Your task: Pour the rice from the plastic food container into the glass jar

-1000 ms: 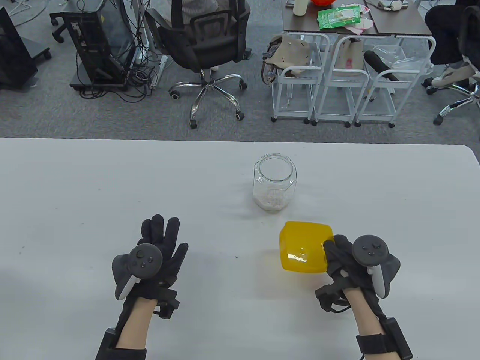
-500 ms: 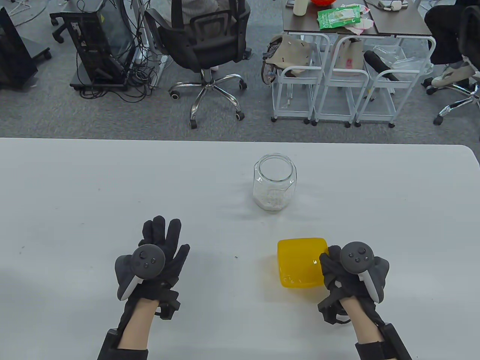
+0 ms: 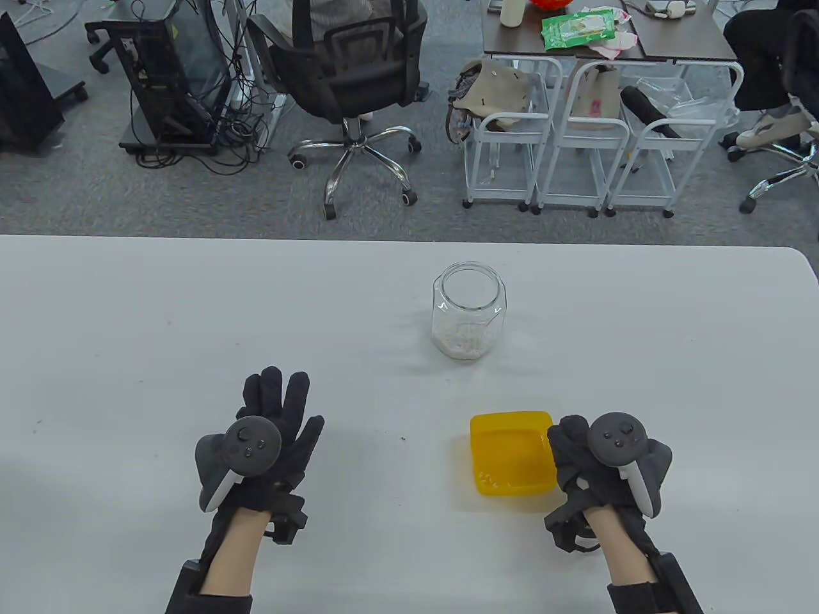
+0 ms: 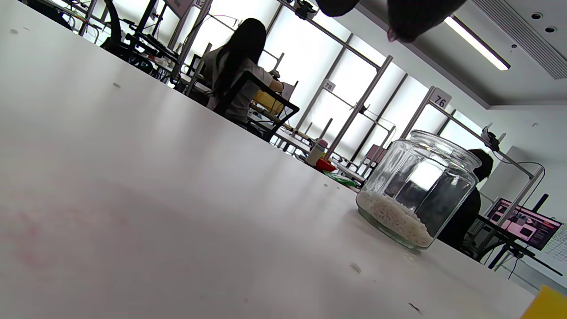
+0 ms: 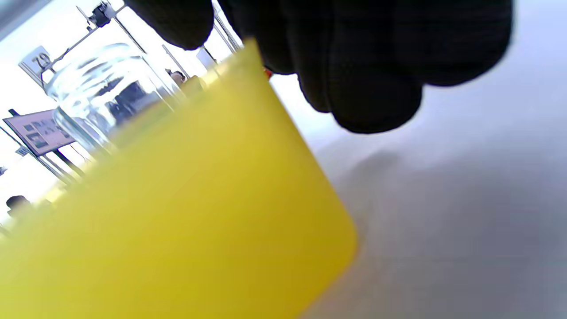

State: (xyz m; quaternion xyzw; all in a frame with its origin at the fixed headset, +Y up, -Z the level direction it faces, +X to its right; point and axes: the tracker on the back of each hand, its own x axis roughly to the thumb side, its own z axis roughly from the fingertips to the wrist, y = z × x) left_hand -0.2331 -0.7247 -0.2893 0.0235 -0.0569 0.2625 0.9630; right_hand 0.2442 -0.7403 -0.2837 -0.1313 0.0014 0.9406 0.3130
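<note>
The right hand [image 3: 592, 464] sits at the right side of the yellow plastic food container [image 3: 512, 453], its gloved fingers [image 5: 372, 66] hanging over the container's near rim in the right wrist view, the thumb on one side of the wall and the other fingers on the other, so it appears to hold the rim, though how firmly cannot be told; the container stands upright and level on the white table [image 3: 128, 332], its open top up, and a few grains of rice [image 3: 489, 477] lie in its near left corner; the left hand [image 3: 269, 441] lies well apart to the left, palm down, fingers spread flat and pointing away from the person, holding nothing; whether it touches the table cannot be told; beyond the right hand and a little to its left, ahead of the container and apart from it, stands the glass jar [image 3: 469, 310], upright and without a lid, with a shallow layer of white rice across its bottom, plain in the left wrist view; past the far edge of the table are a black office chair [image 3: 349, 77] and white wire carts [image 3: 569, 137].
</note>
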